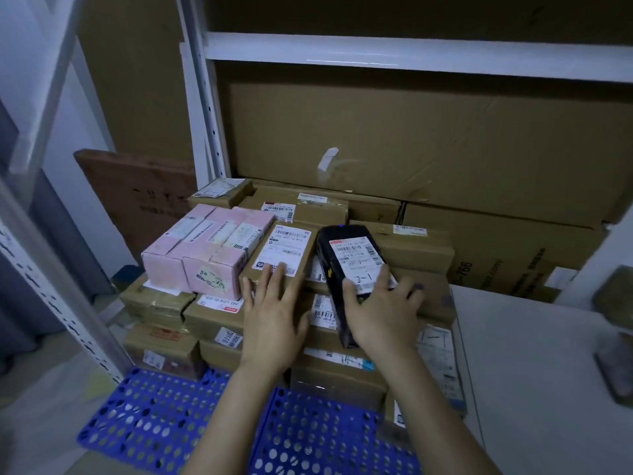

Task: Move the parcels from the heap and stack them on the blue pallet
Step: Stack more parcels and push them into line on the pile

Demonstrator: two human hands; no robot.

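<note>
While the left hand (270,313) lies open on a carton (291,246), the right hand (383,310) grips a black parcel (352,255), apparently mid-stacking and needing square seating.

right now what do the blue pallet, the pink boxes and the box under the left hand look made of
Blue pallet: likely moulded plastic, glossy, with a grid of holes. Pink boxes: seemingly printed card, smooth, with sharp folded edges. Box under the left hand: brown cardboard, matte, with a paper label.
</note>
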